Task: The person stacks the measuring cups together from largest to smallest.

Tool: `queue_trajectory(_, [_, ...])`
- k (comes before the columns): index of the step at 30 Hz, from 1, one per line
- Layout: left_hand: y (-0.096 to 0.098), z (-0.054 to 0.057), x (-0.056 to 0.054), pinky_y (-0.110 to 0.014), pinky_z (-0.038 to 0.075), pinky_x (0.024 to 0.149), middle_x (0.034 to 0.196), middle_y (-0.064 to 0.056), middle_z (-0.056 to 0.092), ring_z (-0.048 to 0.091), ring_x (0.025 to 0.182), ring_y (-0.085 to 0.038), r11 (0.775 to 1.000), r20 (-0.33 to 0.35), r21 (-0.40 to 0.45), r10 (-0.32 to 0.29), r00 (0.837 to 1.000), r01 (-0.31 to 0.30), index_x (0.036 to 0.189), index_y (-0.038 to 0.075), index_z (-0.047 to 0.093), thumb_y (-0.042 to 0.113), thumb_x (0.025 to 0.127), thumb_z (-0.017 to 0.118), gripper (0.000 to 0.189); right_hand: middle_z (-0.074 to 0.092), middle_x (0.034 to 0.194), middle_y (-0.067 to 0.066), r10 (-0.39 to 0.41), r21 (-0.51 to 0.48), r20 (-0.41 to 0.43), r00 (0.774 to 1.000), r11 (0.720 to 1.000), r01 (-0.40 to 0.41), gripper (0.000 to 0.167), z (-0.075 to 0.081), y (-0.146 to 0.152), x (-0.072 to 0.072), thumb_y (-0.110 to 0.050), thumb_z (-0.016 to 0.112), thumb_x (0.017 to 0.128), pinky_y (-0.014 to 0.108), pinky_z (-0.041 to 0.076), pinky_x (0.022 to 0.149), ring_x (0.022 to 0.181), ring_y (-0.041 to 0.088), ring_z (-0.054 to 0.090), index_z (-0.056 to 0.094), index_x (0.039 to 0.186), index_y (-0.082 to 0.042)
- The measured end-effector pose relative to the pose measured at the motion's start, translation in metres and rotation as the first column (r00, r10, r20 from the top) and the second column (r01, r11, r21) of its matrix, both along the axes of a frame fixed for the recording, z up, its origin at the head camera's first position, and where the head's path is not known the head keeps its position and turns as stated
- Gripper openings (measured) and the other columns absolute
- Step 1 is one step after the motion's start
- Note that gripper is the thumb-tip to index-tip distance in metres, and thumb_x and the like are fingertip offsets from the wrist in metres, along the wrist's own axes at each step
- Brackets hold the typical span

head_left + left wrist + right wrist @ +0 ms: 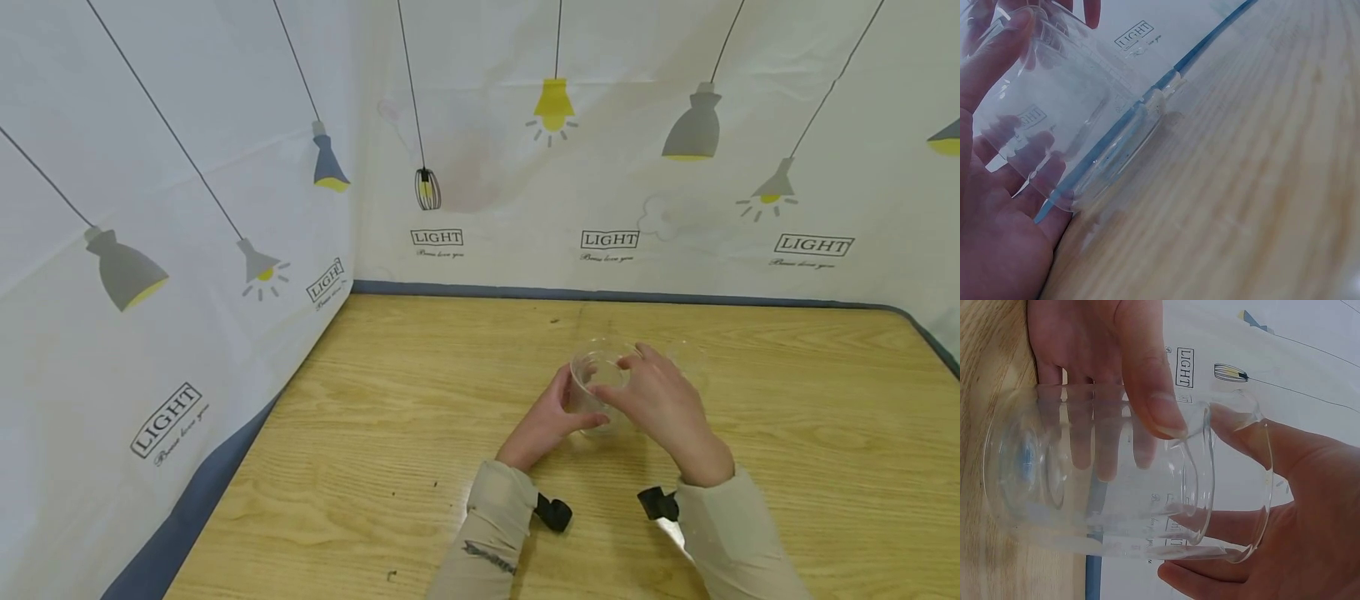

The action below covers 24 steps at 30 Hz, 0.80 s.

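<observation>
My left hand [545, 422] wraps round a large clear glass beaker [1054, 534], its thumb across the near side and its fingers behind the wall. A smaller clear beaker [1200, 503] sits inside the large one, its rim below the outer rim. From above, my right hand [666, 406] reaches into the large beaker's mouth, thumb and fingers pinching the smaller beaker's rim. In the right wrist view the large beaker's base is close to the wooden table. The left wrist view shows the glass wall between the left thumb and fingers.
Another clear round glass [688, 357] stands behind the right hand, partly hidden by it. The wooden table [375, 467] meets a white curtain [480, 167] printed with lamps at its back and left edges. Black straps hang at both wrists.
</observation>
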<state>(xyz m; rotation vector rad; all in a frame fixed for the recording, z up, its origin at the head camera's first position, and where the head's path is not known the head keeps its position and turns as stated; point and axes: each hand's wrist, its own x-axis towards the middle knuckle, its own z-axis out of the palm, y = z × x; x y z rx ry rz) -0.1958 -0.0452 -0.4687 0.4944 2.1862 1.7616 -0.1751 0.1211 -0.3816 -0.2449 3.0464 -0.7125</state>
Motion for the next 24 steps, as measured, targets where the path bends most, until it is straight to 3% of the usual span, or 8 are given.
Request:
queue_trajectory(15, [0.0,0.002,0.002,-0.042,0.026,0.1,0.138,0.019,0.026,0.027,0.126,-0.006,1.0,-0.005,0.014,-0.017,1.0,0.018,0.137,0.043,0.018,0.047,0.072,0.069,0.083,0.034,0.132,0.031,0.007,0.045,-0.012,1.0,0.999,-0.007,0.07,0.0,0.0,0.001,-0.055,0.054,0.08,0.059,0.03,0.089,0.118,0.046,0.032,0.057,0.114,0.007])
queue_trajectory(19, [0.002,-0.003,-0.002,-0.043,0.025,0.1,0.138,0.019,0.026,0.027,0.126,-0.006,1.0,-0.005,0.01,-0.007,1.0,0.008,0.135,0.045,0.019,0.048,0.071,0.069,0.082,0.034,0.132,0.03,0.02,0.06,-0.021,1.0,0.998,-0.019,0.07,-0.001,0.001,0.002,-0.055,0.051,0.082,0.059,0.03,0.09,0.119,0.046,0.031,0.056,0.116,0.006])
queue_trajectory(24, [0.004,-0.018,-0.009,-0.045,0.024,0.101,0.139,0.02,0.025,0.026,0.126,-0.006,1.0,-0.022,0.001,0.014,1.0,-0.014,0.134,0.048,0.018,0.043,0.073,0.07,0.081,0.035,0.133,0.029,0.039,0.085,-0.04,0.998,0.996,-0.036,0.069,-0.004,0.002,0.003,-0.056,0.043,0.086,0.06,0.028,0.091,0.12,0.046,0.029,0.055,0.118,0.004])
